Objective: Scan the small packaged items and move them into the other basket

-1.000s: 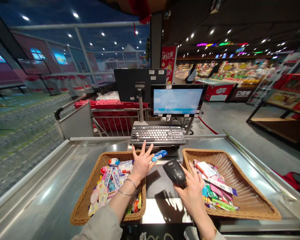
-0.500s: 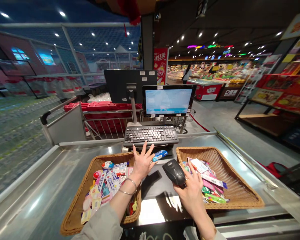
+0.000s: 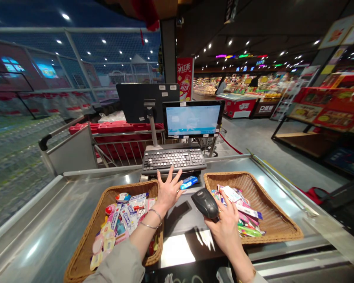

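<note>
My left hand (image 3: 167, 193) is raised above the counter with fingers spread, pinching a small blue-and-white packet (image 3: 188, 182) between thumb and forefinger. It hovers just in front of the keyboard (image 3: 173, 159). My right hand (image 3: 224, 225) grips a black handheld barcode scanner (image 3: 205, 202), its head pointing towards the packet. Below my left arm sits a wicker basket (image 3: 85, 245) of several small wrapped items. A second wicker basket (image 3: 271, 208) with colourful packets stands right of my right hand.
A lit screen (image 3: 192, 119) and a second monitor's dark back (image 3: 144, 103) stand behind the keyboard on the steel counter (image 3: 47, 232). A red shopping trolley (image 3: 118, 135) is beyond. Shop shelves (image 3: 327, 114) line the right side.
The view has swung to the right, so everything sits further left in the picture. Both hands keep their pose, with packet and scanner held as before.
</note>
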`<state>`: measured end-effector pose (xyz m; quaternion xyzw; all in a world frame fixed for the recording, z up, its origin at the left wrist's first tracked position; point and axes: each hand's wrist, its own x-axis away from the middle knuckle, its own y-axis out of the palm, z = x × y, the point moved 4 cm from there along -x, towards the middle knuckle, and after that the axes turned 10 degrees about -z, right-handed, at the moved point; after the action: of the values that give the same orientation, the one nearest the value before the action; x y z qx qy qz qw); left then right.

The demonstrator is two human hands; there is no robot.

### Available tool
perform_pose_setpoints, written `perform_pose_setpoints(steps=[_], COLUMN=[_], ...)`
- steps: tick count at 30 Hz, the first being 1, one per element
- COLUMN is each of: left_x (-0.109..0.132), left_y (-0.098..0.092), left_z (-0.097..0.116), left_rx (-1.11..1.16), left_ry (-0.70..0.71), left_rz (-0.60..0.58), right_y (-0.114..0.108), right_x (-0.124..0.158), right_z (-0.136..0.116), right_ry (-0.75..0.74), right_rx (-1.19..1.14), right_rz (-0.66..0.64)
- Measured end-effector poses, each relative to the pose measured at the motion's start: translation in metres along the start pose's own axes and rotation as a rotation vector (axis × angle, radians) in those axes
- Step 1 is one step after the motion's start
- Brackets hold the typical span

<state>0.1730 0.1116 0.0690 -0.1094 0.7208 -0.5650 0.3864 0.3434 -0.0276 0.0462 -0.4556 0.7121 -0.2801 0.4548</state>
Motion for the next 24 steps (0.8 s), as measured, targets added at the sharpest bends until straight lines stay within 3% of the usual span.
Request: perform_pose_setpoints(steps=[13,24], left_x=[-0.010,-0.030], left_y=[0.003,-0.003], left_z=[0.006,0.023], left_rx=[-0.003,0.003], left_ry=[0.008,0.059], left_rz=[-0.002,0.031], right_y=[-0.006,-0.017], right_x=[0.001,0.003], right_z=[0.008,0.023], right_ry=[-0.004,0.031], right_rx=[0.015,0.033], right_rz=[0.040,0.120])
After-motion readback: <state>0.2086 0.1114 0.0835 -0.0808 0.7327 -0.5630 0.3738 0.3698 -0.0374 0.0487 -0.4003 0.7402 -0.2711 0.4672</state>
